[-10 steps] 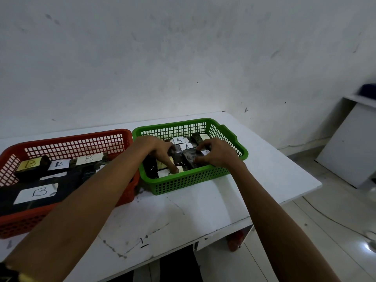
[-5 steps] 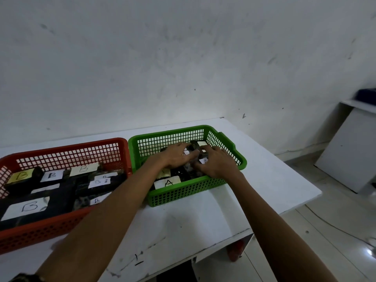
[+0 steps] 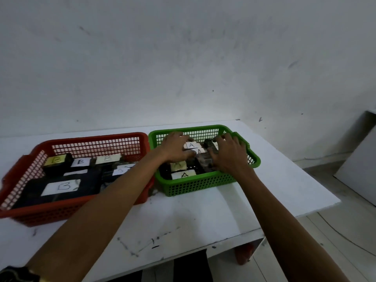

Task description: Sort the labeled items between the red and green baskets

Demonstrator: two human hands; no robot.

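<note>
The left hand (image 3: 175, 149) lay inside the green basket (image 3: 203, 185), at its left half, fingers spread and fairly straight, resting on top of the dark items there and holding nothing. The right hand (image 3: 228, 157) reached into the same basket's right half. Its fingers were bent over a dark block (image 3: 204, 160), but whether they actually gripped it could not be told.

Between the two hands, toward the green basket's far wall, a white label marked A (image 3: 191, 145) showed. Two more A labels (image 3: 185, 175) sat by the basket's near wall, below the left hand.

Just left of the green basket, touching or almost touching it, stood the red basket (image 3: 61, 212). It held dark items with B labels (image 3: 63, 187), the largest one near its front wall.

Both baskets stood on a white table (image 3: 203, 216), scuffed and marked with dark lines in front of the green basket. Behind the green basket rose a plain, smudged white wall (image 3: 183, 68). To its right, beyond the table edge, lay a pale tiled floor (image 3: 335, 241), and a white panel (image 3: 358, 169) leaned there.
</note>
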